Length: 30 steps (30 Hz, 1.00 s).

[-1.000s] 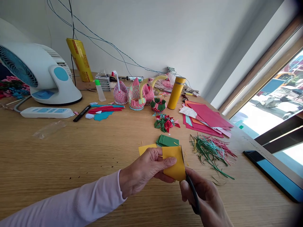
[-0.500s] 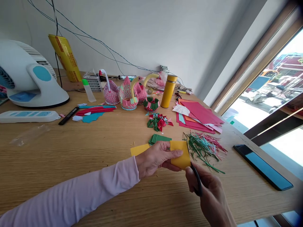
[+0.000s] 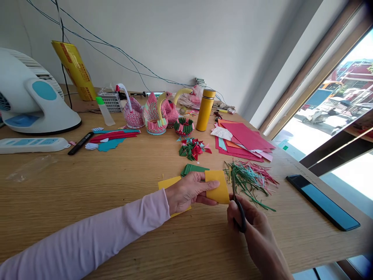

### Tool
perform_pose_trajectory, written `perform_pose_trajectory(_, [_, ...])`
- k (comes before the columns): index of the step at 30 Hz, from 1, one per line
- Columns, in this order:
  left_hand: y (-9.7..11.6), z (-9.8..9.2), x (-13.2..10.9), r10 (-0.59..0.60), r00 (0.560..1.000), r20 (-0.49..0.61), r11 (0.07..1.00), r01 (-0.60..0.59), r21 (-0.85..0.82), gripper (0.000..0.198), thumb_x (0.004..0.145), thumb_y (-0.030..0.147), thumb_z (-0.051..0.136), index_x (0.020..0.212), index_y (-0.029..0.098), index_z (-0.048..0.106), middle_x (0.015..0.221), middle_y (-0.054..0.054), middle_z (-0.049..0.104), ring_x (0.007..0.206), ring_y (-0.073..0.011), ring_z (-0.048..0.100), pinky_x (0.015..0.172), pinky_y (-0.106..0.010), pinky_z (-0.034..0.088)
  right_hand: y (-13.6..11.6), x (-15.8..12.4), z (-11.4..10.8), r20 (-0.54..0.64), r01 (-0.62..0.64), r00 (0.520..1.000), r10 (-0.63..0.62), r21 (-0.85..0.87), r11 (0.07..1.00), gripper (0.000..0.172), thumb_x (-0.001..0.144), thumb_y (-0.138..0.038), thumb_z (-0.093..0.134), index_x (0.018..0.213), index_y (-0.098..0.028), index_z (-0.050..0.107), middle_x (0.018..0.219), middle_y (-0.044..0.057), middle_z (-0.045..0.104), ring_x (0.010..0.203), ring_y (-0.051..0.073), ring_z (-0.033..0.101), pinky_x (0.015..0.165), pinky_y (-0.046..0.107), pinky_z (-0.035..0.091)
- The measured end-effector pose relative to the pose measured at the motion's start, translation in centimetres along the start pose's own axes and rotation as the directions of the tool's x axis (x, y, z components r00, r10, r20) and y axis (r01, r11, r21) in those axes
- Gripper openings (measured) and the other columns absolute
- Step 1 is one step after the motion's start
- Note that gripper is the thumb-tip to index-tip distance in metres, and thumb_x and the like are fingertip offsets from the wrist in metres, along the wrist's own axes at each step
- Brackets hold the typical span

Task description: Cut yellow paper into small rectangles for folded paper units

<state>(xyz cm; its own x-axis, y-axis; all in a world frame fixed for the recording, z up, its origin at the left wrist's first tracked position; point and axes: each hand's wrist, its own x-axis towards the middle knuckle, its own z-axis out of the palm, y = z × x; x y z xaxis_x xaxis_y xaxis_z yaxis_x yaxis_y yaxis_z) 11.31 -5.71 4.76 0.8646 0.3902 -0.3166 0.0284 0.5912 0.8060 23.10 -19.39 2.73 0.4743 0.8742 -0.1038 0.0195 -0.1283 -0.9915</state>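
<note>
My left hand [image 3: 188, 192] pinches a folded yellow paper [image 3: 218, 186] just above the wooden table [image 3: 87, 186]. My right hand [image 3: 250, 225] grips black-handled scissors [image 3: 237, 202], whose blades run along the paper's right edge. A second yellow sheet [image 3: 169, 182] lies flat under my left hand. A small stack of green paper pieces [image 3: 192, 169] sits just behind the held paper.
Green and pink paper trimmings [image 3: 250, 179] lie right of the scissors. Red and pink sheets [image 3: 244, 142], folded paper units [image 3: 194, 149], paper swans [image 3: 151, 112], a yellow flask [image 3: 205, 110], a fan [image 3: 32, 97], a power strip [image 3: 32, 144] and a phone [image 3: 322, 202] stand around.
The view has swung right and down. My hands lowered the yellow paper toward the table, and the scissors have moved from under it to along its right edge.
</note>
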Motion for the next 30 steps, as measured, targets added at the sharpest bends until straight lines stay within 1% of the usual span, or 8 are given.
perform_pose_trajectory(5, [0.6,-1.7,-2.1,0.001,0.996,-0.088,1.000,-0.001,0.004,0.027,0.070,0.030,0.076,0.091,0.015,0.069,0.087,-0.003,0.070,0.063,-0.0097,0.062,0.054,-0.020,0.053,0.7,0.7,-1.1,-0.050,0.022,0.998,-0.031,-0.176,0.984,0.045,0.074,-0.052,0.065,0.103,-0.020,0.052,0.058,-0.004,0.055,0.050,0.014,0.051,0.042,0.022,0.031])
perform_pose_trajectory(9, [0.7,-3.2,-4.1,0.050,0.990,-0.130,0.997,-0.042,0.059,0.031,0.071,0.035,0.075,0.093,0.014,0.069,0.087,-0.004,0.069,0.062,-0.0087,0.058,0.052,-0.018,0.050,1.7,0.8,-2.6,0.087,0.152,0.988,-0.126,-0.451,0.879,0.029,0.076,-0.044,0.062,0.094,-0.024,0.052,0.047,-0.009,0.047,0.042,0.012,0.041,0.043,0.024,0.026])
perform_pose_trajectory(12, [0.7,-4.4,-5.8,0.095,0.977,-0.188,0.985,-0.065,0.158,0.036,0.071,0.040,0.073,0.098,0.015,0.069,0.088,-0.005,0.069,0.064,-0.0097,0.059,0.046,-0.015,0.043,1.6,0.6,-3.5,0.289,0.288,0.950,-0.116,-0.672,0.682,0.013,0.078,-0.033,0.056,0.089,-0.025,0.055,0.044,-0.010,0.044,0.039,0.012,0.039,0.045,0.026,0.024])
perform_pose_trajectory(15, [0.6,-5.9,-7.6,0.185,0.945,-0.269,0.954,-0.107,0.281,0.036,0.073,0.044,0.070,0.093,0.014,0.070,0.083,-0.005,0.069,0.060,-0.0086,0.056,0.044,-0.014,0.038,0.7,0.6,-3.6,0.386,0.344,0.922,-0.007,-0.814,0.468,0.016,0.078,-0.026,0.051,0.094,-0.026,0.055,0.049,-0.006,0.055,0.045,0.016,0.050,0.047,0.027,0.028])
perform_pose_trajectory(18, [0.4,-7.8,-9.4,0.229,0.898,-0.376,0.945,-0.112,0.306,0.034,0.072,0.041,0.071,0.092,0.014,0.070,0.083,-0.004,0.069,0.060,-0.0086,0.055,0.046,-0.015,0.038,-0.5,1.2,-2.9,0.312,0.286,0.948,0.064,-0.923,0.257,0.018,0.080,-0.027,0.049,0.097,-0.028,0.054,0.061,-0.002,0.065,0.056,0.021,0.059,0.048,0.027,0.026])
perform_pose_trajectory(23, [-0.1,-10.4,-11.6,0.205,0.806,-0.556,0.970,-0.091,0.225,0.025,0.068,0.035,0.076,0.081,0.015,0.069,0.069,0.001,0.064,0.052,-0.0059,0.049,0.046,-0.015,0.038,-2.1,3.1,-2.0,0.153,0.154,0.988,0.017,-0.985,-0.073,0.018,0.083,-0.033,0.047,0.098,-0.029,0.056,0.072,0.005,0.070,0.068,0.031,0.066,0.046,0.029,0.019])
perform_pose_trajectory(26, [-0.2,-11.0,-12.3,0.204,0.781,-0.590,0.975,-0.108,0.194,0.023,0.067,0.032,0.078,0.080,0.015,0.069,0.067,0.002,0.062,0.051,-0.0055,0.048,0.045,-0.015,0.039,-2.5,4.3,-1.6,0.132,0.129,0.991,-0.014,-0.982,-0.134,0.020,0.085,-0.035,0.046,0.098,-0.026,0.057,0.070,0.008,0.069,0.067,0.032,0.066,0.045,0.029,0.020])
perform_pose_trajectory(30, [-0.3,-11.3,-12.8,0.221,0.771,-0.597,0.973,-0.135,0.187,0.023,0.066,0.031,0.078,0.078,0.014,0.068,0.066,0.002,0.061,0.050,-0.0058,0.048,0.044,-0.016,0.038,-2.3,4.7,-1.7,0.288,0.290,0.957,0.037,-0.955,-0.062,0.015,0.082,-0.026,0.047,0.093,-0.024,0.058,0.072,0.007,0.070,0.069,0.028,0.065,0.048,0.029,0.022])
